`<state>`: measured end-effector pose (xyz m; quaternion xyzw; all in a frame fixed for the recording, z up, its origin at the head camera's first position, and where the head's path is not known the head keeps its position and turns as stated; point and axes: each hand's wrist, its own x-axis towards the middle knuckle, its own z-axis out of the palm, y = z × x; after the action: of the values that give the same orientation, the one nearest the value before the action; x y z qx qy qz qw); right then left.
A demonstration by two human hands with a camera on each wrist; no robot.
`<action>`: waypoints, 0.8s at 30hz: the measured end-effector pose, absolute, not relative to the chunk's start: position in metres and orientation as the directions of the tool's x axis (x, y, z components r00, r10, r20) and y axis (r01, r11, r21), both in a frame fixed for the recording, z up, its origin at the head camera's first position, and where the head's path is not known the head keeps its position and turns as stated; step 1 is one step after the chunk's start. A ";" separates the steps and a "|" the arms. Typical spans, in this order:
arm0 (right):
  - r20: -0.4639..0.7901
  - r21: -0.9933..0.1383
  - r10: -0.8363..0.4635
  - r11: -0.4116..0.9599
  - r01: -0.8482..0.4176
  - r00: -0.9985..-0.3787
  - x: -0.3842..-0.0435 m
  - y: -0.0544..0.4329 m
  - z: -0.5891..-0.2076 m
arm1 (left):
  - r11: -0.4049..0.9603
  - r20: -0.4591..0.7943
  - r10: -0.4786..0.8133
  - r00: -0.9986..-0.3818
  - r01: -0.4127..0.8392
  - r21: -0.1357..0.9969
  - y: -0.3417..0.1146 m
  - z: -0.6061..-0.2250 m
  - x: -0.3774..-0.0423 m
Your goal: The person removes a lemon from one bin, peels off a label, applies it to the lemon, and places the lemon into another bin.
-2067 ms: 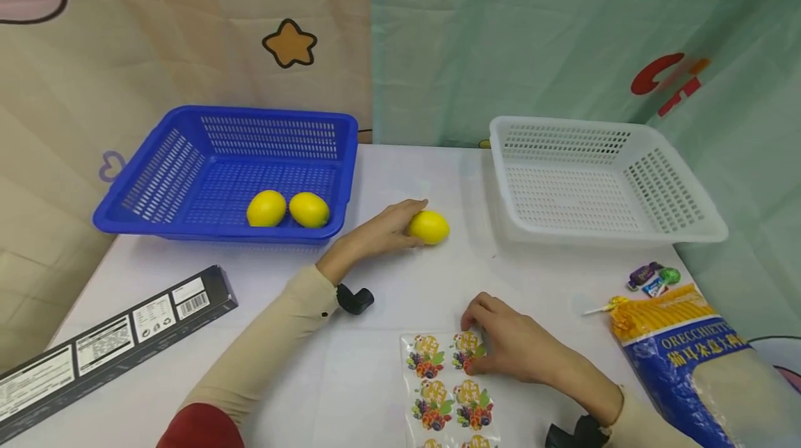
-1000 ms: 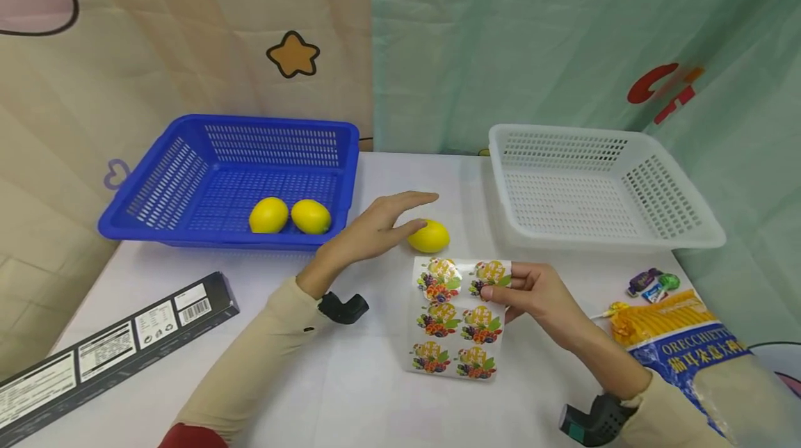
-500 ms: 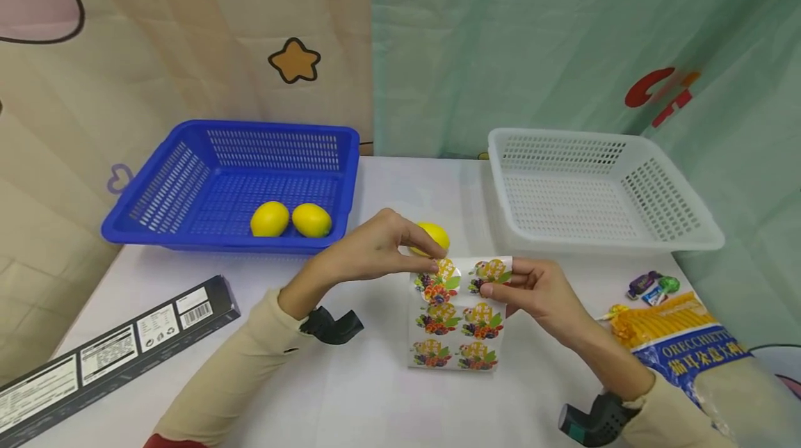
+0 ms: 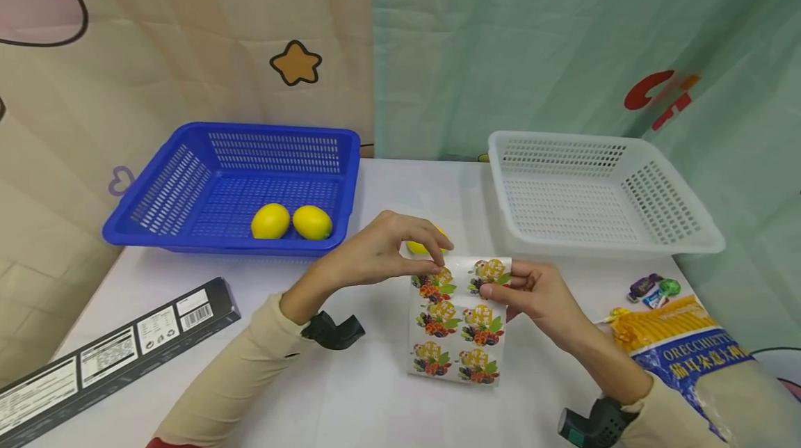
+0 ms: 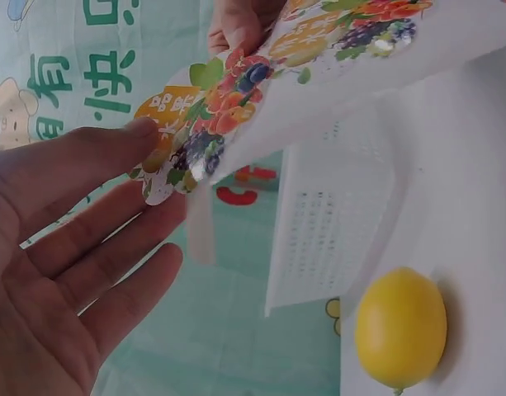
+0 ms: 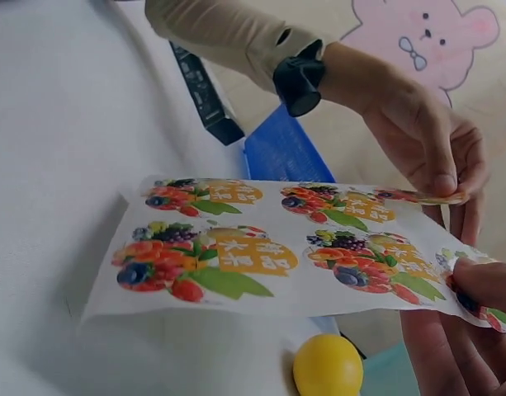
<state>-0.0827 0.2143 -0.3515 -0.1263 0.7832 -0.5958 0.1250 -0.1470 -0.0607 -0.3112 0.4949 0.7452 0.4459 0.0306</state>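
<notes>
My right hand [image 4: 543, 298] holds a white sheet of fruit stickers [image 4: 459, 323] by its top right corner, thumb in front. At the top left corner my left hand [image 4: 375, 250] pinches a sticker [image 5: 207, 115] between thumb and finger; its edge stands off the backing in the left wrist view. The right wrist view shows the sheet [image 6: 228, 301] tilted, with several stickers printed with berries and yellow lettering. Just behind the sheet a lemon [image 5: 401, 330] lies on the table, mostly hidden by my left hand in the head view.
A blue basket [image 4: 231, 246] with two lemons [image 4: 290, 221] stands at back left, a white basket [image 4: 616, 250] at back right. A long black box [image 4: 119, 357] lies left. Wrapped candies [image 4: 653, 289], a lollipop [image 4: 618, 312] and a pasta bag [image 4: 707, 364] lie right.
My left hand has let go of the lemon and come to the sheet's top left corner, pinching a sticker there. My right hand has lifted the sheet from the table.
</notes>
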 end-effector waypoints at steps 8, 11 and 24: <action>-0.229 -0.963 -0.372 0.221 0.153 -0.899 -0.081 0.219 -0.366 | 0.068 0.395 0.672 -0.626 0.584 0.809 -0.066 -0.305 -0.147; -0.284 -0.957 -0.431 0.172 0.231 -0.856 -0.077 0.218 -0.380 | 0.055 0.362 0.632 -0.685 0.506 0.861 -0.068 -0.304 -0.147; -0.192 -0.540 -0.258 0.833 -0.118 -0.947 -0.085 0.223 -0.387 | 0.065 0.370 0.490 -0.789 0.456 0.887 -0.073 -0.306 -0.152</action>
<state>-0.0845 0.2230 -0.3869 -0.0990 0.9486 -0.2712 0.1295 -0.1521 -0.0726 -0.3060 0.3242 0.7294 0.6022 0.0139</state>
